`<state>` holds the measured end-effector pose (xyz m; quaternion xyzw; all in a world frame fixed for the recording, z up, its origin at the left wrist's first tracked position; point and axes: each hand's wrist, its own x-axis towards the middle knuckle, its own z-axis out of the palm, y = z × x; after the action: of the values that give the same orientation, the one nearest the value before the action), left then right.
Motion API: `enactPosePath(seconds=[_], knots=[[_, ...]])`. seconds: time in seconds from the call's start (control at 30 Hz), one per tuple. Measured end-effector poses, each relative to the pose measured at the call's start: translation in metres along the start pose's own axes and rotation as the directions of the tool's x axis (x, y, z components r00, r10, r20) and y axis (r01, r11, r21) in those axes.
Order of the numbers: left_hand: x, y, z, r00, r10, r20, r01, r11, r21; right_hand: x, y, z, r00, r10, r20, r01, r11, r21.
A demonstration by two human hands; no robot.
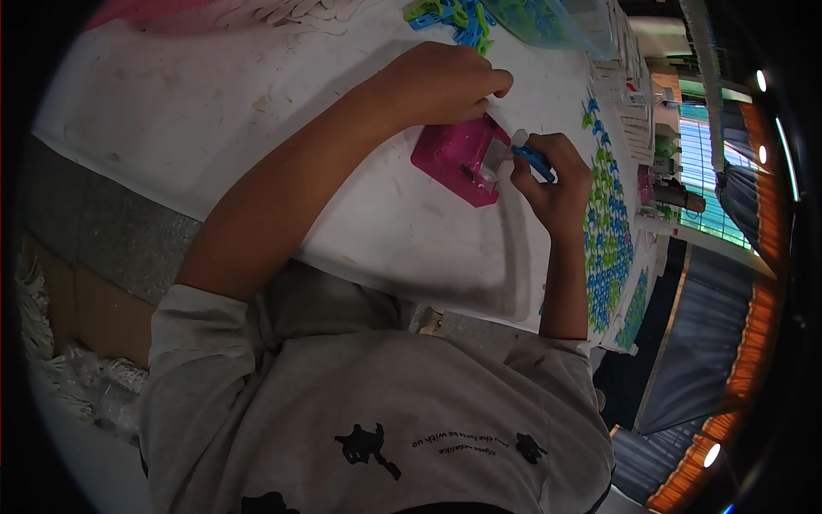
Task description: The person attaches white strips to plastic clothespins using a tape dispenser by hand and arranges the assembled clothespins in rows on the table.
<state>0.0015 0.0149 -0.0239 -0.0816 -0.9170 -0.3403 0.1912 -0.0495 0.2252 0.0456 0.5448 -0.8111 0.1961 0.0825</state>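
My left hand (454, 83) is closed at the far side of a pink plastic holder (449, 154), its fingers bent down at the holder's edge. What those fingers hold, if anything, is hidden. A clear, whitish part (494, 159) shows at the holder's right end. Just beside that end, my right hand (556, 182) grips a blue clip (534, 162) between thumb and fingers. A small whitish piece (520, 138) shows by the clip's tip; I cannot tell whether they are joined.
A pile of blue and green clips (462, 21) lies at the table's far side, beside a clear bluish container (556, 26). Rows of similar clips (606, 223) cover the table's right side. White strips (295, 10) lie at the far left. The white table's (377, 248) near edge runs before my body.
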Motion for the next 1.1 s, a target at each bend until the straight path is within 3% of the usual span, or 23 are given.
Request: enactPosePath(seconds=[0.57, 1.1], knots=[[-0.001, 0.000, 0.000, 0.997, 0.054, -0.055, -0.053, 0.999, 0.010, 0.001, 0.012, -0.005, 0.971, -0.064, 0.228, 0.078, 0.996, -0.051], [0.000, 0.000, -0.001, 0.999, 0.039, -0.038, -0.038, 0.999, 0.031, -0.004, 0.019, -0.014, 0.944, -0.054, 0.327, 0.087, 0.992, -0.087]])
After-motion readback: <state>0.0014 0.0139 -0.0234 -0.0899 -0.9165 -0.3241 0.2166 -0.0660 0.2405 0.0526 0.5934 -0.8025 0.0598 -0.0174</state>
